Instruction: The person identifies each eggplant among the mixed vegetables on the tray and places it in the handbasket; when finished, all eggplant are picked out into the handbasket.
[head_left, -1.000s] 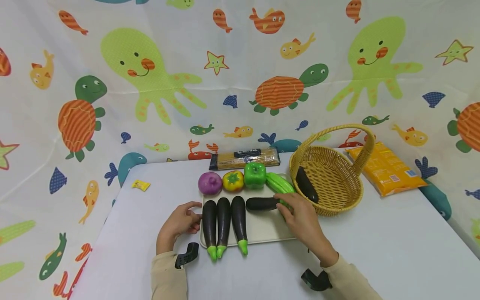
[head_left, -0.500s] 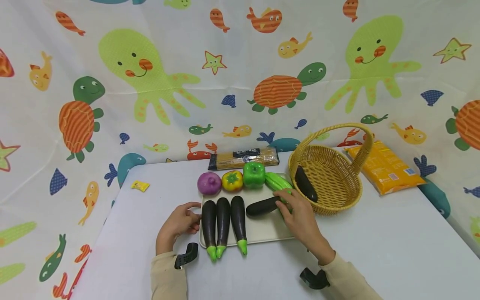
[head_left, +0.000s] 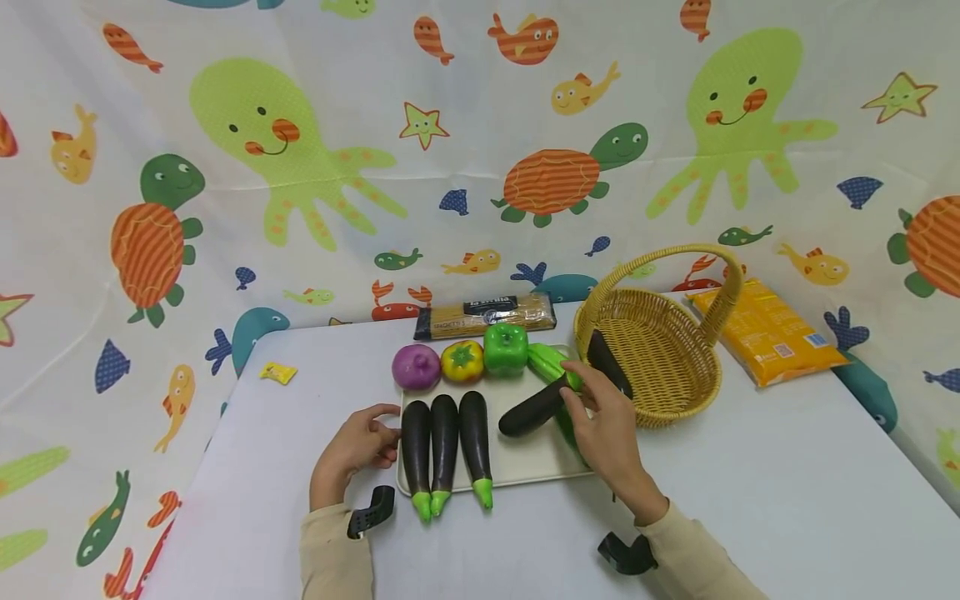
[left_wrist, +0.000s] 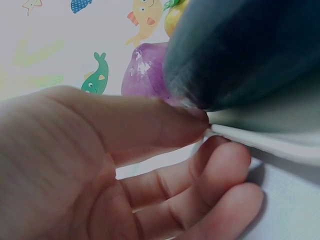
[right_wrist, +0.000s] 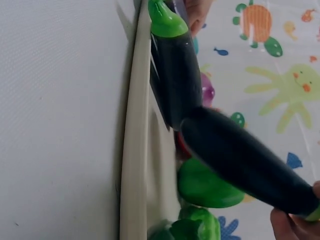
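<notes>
Your L hand (head_left: 362, 440) pinches the tray (head_left: 525, 467) by its L rim. Just inside, three eggplants (head_left: 444, 442) lie side by side, stems twd you & out past the near rim. Your R hand (head_left: 606, 421) grips the held eggplant (head_left: 534, 410) by its stem end, over the tray's R half, blunt end pointing L.

Looks smooth & glossy, prob. toy plastic: I'd expect light, stiff, a bit slick, not fragile. Stem-end hold should do, but the fat end may swing; mid-body = better balance.

Beyond: onion (head_left: 416, 367), yellow pepper (head_left: 462, 361), green pepper (head_left: 506, 350) in a row, then cucumber (head_left: 546, 360), part hidden by the R hand. Basket (head_left: 663, 417) to the R, w/ another eggplant (head_left: 609, 364) inside. Farther: spaghetti (head_left: 487, 317), orange bag (head_left: 772, 333).

L wrist cam shows fingertips at the rim; head cam mostly hides that. R wrist cam shows the held one tilted, stem end up, overlapping a tray one; head cam shows them apart. Can't tell if its blunt end touches the tray. Basket: head cam only.
</notes>
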